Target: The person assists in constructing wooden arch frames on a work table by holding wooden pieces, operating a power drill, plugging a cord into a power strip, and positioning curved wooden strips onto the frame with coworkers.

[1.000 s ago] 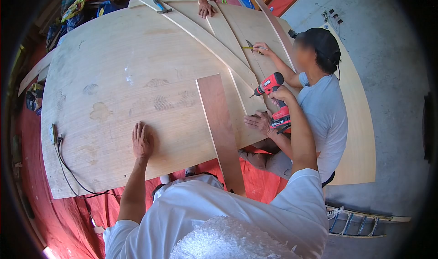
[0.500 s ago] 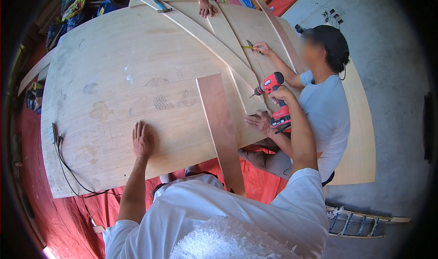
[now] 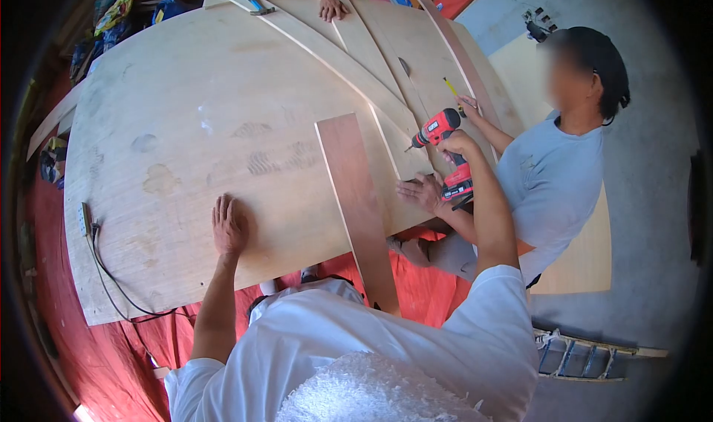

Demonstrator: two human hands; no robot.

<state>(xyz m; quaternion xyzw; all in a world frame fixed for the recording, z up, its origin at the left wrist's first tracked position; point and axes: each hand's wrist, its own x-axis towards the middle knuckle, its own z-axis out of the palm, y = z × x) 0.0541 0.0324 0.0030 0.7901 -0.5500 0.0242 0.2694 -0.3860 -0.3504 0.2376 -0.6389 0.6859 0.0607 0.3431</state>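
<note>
My right hand [image 3: 458, 146] grips the handle of a red and black cordless drill [image 3: 440, 127]. Its bit points left and down over the end of a pale wooden strip [image 3: 405, 158]; whether the tip touches wood I cannot tell. With fingers stretched out, my left hand [image 3: 229, 227] lies flat on the large plywood sheet [image 3: 171, 88]. Between my hands a reddish-brown board [image 3: 350, 177] overhangs the sheet's near edge. A co-worker's hand [image 3: 422, 192] presses on the strip just below the drill, while that person's other hand [image 3: 468, 108] holds a yellow tape measure [image 3: 451, 86].
The co-worker [image 3: 553, 177] stands close on my right. Another person's hand [image 3: 333, 7] rests on the strips at the far edge, near a hammer [image 3: 258, 4]. A power strip [image 3: 84, 218] with cables lies at left. A ladder [image 3: 583, 355] is on the floor at right.
The co-worker has leaned back to the right, drawing the hand with the tape measure away from the strips. My left hand stays flat, and the drill is nearly where it was.
</note>
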